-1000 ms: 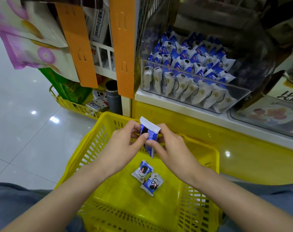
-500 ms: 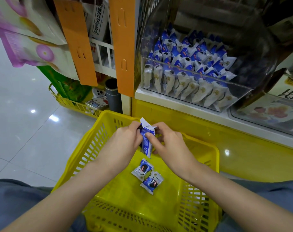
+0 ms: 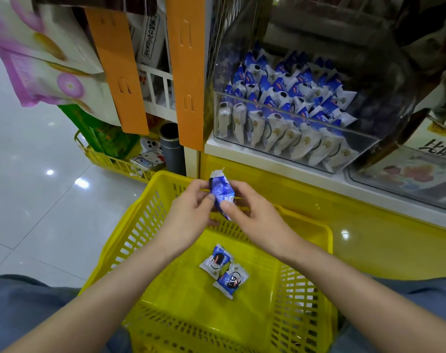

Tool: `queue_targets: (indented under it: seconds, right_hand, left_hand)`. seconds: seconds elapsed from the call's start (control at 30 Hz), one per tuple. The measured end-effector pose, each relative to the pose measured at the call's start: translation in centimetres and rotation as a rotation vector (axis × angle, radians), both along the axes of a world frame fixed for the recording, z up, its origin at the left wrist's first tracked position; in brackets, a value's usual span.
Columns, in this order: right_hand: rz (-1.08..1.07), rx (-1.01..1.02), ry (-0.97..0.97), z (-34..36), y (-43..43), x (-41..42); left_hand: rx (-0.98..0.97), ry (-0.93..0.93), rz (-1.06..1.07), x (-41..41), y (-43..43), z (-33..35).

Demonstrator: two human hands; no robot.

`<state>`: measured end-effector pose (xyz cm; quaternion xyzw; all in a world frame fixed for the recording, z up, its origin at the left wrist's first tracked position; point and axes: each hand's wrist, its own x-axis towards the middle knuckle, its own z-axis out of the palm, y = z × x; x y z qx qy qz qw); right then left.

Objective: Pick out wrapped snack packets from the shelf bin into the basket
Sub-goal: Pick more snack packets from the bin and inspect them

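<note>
A blue and white snack packet is pinched between my left hand and my right hand, held upright above the far end of the yellow basket. Two more wrapped packets lie side by side on the basket floor, one just beyond the other. The clear shelf bin stands above and to the right, filled with several rows of the same packets.
An orange shelf upright rises left of the bin. A lower yellow rack holds small goods and a grey cylinder at floor level. Glossy white floor tiles spread to the left. A second clear bin sits at the right.
Both hands have turned the held packet, so its shiny blue side faces me and it looks crumpled. The packet sits slightly higher. The two packets in the basket have not moved.
</note>
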<state>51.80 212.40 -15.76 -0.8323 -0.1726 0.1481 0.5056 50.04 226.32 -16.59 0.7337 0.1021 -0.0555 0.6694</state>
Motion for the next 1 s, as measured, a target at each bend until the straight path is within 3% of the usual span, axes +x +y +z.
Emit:
queue_targets:
  seconds: [0.13, 0.23, 0.37, 0.5, 0.6, 0.83, 1.0]
  right_hand:
    - [0.039, 0.036, 0.043, -0.1, 0.1, -0.3]
    - [-0.045, -0.115, -0.111, -0.1, 0.1, -0.4]
    - [-0.084, -0.264, -0.218, 0.1, 0.0, -0.4]
    - [-0.119, -0.180, -0.159, 1.1, 0.1, 0.2]
    - [-0.142, 0.015, -0.087, 2.3, 0.0, 0.4]
    - [-0.198, 0.297, -0.028, 5.6, -0.9, 0.9]
    - [-0.418, 0.359, -0.188, 10.3, -3.2, 4.7]
  left_hand:
    - [-0.290, 0.128, 0.030, 0.2, 0.2, 1.0]
    - [-0.156, 0.074, -0.042, 0.0, -0.1, 0.9]
    - [-0.110, 0.013, 0.062, 0.5, -0.4, 1.1]
    - [-0.213, -0.021, 0.132, 1.2, -0.4, 1.9]
    - [-0.235, -0.081, 0.165, 1.8, -0.6, 3.0]
    - [0.016, -0.352, 0.118, 3.9, -1.4, 6.6]
    - [0.422, -0.722, 0.104, 5.9, -1.2, 9.7]
